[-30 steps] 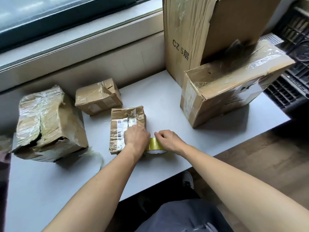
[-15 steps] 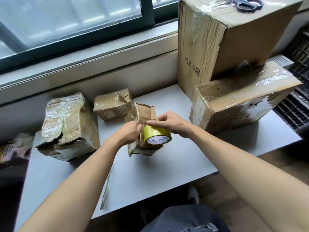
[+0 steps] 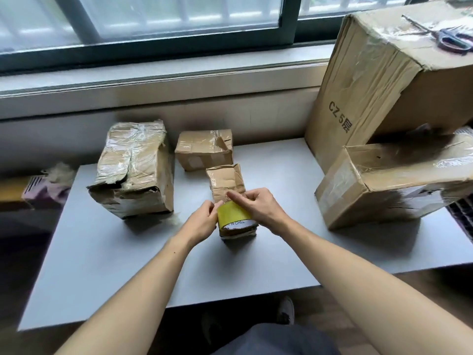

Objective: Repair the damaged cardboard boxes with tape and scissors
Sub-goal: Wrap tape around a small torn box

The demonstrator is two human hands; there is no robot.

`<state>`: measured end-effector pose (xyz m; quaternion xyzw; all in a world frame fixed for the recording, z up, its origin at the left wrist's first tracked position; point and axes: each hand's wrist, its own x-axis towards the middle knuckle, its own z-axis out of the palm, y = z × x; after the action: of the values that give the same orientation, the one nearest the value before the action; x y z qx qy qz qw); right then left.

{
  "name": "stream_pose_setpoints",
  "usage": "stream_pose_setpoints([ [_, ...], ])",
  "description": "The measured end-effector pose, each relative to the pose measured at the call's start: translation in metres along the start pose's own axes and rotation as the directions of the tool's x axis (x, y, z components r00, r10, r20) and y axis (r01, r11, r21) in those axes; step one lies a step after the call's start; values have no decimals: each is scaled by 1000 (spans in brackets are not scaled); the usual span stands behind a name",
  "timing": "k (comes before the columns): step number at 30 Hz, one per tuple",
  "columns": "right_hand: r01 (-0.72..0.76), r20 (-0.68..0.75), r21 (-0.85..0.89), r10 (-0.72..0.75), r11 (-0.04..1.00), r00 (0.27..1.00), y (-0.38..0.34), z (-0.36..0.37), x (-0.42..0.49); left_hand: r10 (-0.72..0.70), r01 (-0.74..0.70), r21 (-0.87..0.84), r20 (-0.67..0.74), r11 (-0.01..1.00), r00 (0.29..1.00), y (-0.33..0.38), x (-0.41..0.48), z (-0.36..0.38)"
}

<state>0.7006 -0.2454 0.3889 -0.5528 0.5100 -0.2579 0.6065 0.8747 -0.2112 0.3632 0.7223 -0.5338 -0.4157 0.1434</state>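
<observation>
Desk (image 3: 102, 265), pale grey, runs beneath a window, carrying five battered cardboard boxes. Tall carton (image 3: 378, 93), printed "CZ 5", stands at the far right with scissors (image 3: 453, 41) lying on its top, well apart from both hands. In front of it a medium box (image 3: 378, 190) sits tilted, glossy with old tape. At the left stands a crushed box (image 3: 135, 170), its near top edge torn open. Behind the centre lies a small box (image 3: 204, 149) with a dented corner.

Near the desk's middle stands the small crumpled box (image 3: 226, 184) being repaired, its long axis running away from the person. The yellow tape roll (image 3: 234, 216) rests against its near top, hole facing the person, directly between the two hands. The right hand (image 3: 258, 206) lies over the roll from the right, fingers curled on it and forefinger stretched left across the top. The left hand (image 3: 202, 222) pinches at the roll's left edge, apparently the loose tape end, though the strip itself is too small to make out. Pulling tape would likely run away from the person, along the box.
</observation>
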Motion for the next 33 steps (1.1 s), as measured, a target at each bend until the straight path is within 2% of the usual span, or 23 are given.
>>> stream_pose_setpoints([
  [2, -30, -43, 80, 33, 996, 999, 1, 2, -1, 40, -39, 32, -29, 999, 999, -5, 0, 2],
  [5, -42, -100, 97, 52, 994, 994, -3, 3, 2, 79, -66, 141, -84, 988, 993, 0, 5, 3],
  [8, -12, -128, -152, -8, 988, 992, -16, 6, 9, 83, -70, 190, -65, 979, 994, 7, 6, 0],
  [11, -19, -157, -475, -64, 880, 986, -38, 4, 12, 79, -61, 198, -83, 978, 993, 4, 10, 2],
  [14, -74, -205, -655, -83, 752, 975, -45, -9, 13, 91, -65, 213, -113, 975, 989, 4, 12, 4],
  [16, -109, -227, -694, -73, 711, 971, -39, -16, 12, 95, -66, 220, -125, 973, 988, 6, 10, 4],
  [19, -109, -230, -692, -74, 714, 970, -32, -17, 10, 75, -39, 228, -152, 973, 986, 9, 5, 10],
  [25, -103, -228, -692, -81, 715, 970, -27, -19, 12, 21, 2, 262, -83, 965, 996, 6, -7, 23],
  [28, -63, -192, -656, -86, 752, 978, -24, -20, 9, 13, 10, 263, -85, 965, 996, 9, -8, 24],
  [30, -23, -157, -568, -81, 822, 984, -20, -22, 9, -10, 29, 244, -79, 969, 997, 11, -8, 22],
  [33, -10, -176, -298, -44, 955, 983, -6, -27, 6, -25, 42, 241, -73, 970, 997, 15, -6, 21],
])
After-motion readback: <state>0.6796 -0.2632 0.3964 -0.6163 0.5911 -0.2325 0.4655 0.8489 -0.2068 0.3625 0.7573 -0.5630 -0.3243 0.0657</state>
